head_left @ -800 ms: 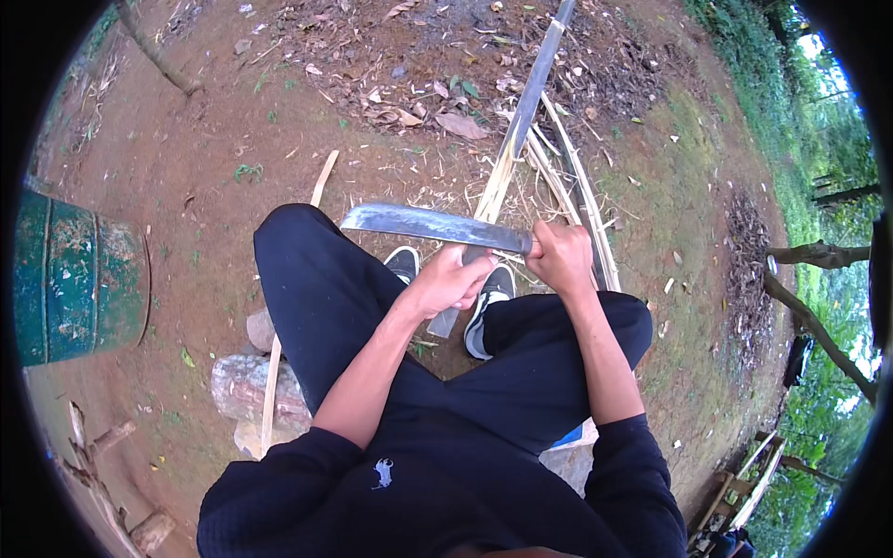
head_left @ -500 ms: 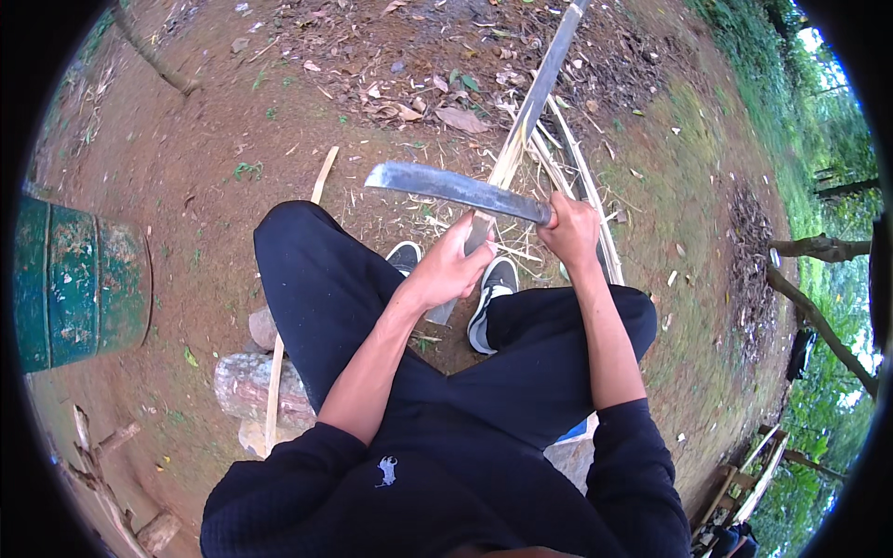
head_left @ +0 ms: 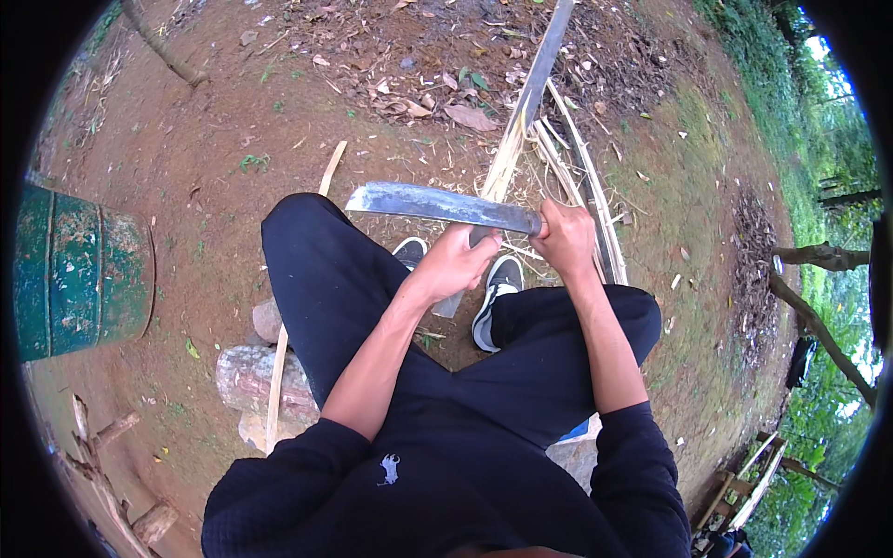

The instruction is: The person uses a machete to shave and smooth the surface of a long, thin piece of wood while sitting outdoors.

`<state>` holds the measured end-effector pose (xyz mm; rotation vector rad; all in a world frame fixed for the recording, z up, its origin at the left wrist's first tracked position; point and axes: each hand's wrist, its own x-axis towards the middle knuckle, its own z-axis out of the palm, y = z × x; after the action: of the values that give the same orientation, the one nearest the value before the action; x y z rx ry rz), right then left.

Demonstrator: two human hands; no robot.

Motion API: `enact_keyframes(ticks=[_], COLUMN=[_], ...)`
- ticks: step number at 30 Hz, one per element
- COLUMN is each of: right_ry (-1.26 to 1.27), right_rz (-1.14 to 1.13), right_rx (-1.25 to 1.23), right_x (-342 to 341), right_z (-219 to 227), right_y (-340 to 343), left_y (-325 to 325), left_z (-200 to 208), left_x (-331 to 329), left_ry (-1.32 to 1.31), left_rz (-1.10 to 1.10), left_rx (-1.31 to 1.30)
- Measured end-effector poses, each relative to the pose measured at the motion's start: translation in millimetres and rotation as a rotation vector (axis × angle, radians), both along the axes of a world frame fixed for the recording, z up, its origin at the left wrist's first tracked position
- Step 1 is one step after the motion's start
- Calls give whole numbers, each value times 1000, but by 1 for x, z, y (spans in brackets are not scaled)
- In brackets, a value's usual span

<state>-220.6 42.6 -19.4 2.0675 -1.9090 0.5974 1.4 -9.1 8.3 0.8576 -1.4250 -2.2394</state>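
Note:
My right hand (head_left: 567, 240) is closed round the handle of a machete (head_left: 419, 200). Its long, worn grey blade points left and lies across a wooden strip (head_left: 508, 153), just beyond my left fingers. My left hand (head_left: 451, 267) is wrapped round the near part of that strip, thumb on top. Grey and weathered at its far end, the strip shows pale, freshly shaved wood in the middle. Its near end comes out below my left hand, between my shoes (head_left: 503, 284). The blade covers part of the strip, so whether it is cutting in cannot be seen.
Split pale strips (head_left: 584, 177) and curled shavings lie beyond my right knee. A green metal drum (head_left: 84, 274) stands at the left. By my left thigh are a short log (head_left: 265, 381) and a thin wooden slat (head_left: 277, 386). Dry leaves (head_left: 470, 117) litter the ground ahead.
The machete has moved toward me along the strip, its tip also shifting slightly left. My right hand came nearer with it. My left hand keeps its hold on the wooden strip.

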Motion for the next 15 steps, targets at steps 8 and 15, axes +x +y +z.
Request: enact_keyframes(ticks=[8, 15], right_ry=[-57, -48], right_rz=[55, -800], right_rx=[-83, 6], right_x=[-6, -89], right_z=[-9, 23], right_y=[-8, -18], left_y=[0, 11], left_z=[-4, 5], left_x=[1, 10], left_ry=[-12, 95], left_rz=[-5, 37], left_rx=[-38, 160])
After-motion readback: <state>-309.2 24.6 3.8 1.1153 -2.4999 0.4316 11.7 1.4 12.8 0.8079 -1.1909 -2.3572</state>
